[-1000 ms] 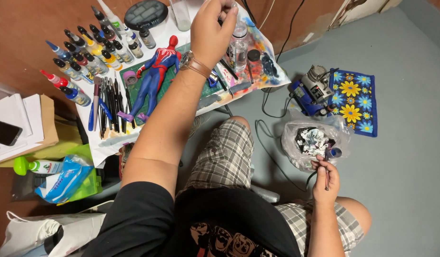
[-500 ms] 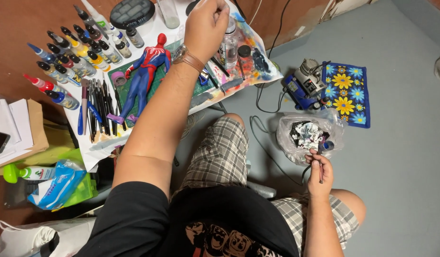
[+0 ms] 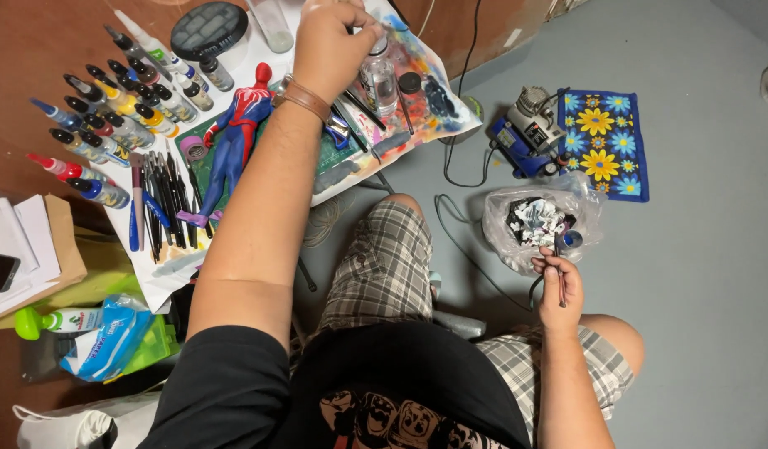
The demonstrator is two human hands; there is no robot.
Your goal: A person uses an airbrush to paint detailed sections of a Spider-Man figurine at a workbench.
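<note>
Clear glass bottle (image 3: 377, 81) is standing on the paint-stained paper (image 3: 434, 125), right of the red-and-blue action figure (image 3: 234, 137); left hand (image 3: 330, 46) is closing over its top, apparently uncapping. Right hand (image 3: 558, 287) is gripping an airbrush (image 3: 559, 274) above the plastic bag (image 3: 538, 224). Filling likely calls for bringing both together.

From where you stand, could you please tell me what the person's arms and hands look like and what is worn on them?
Both arms are bare below short black sleeves of a T-shirt. The left hand has a brown leather band around its wrist. The right hand wears no glove, ring or band that shows. No cables or markings show on either arm.
</note>
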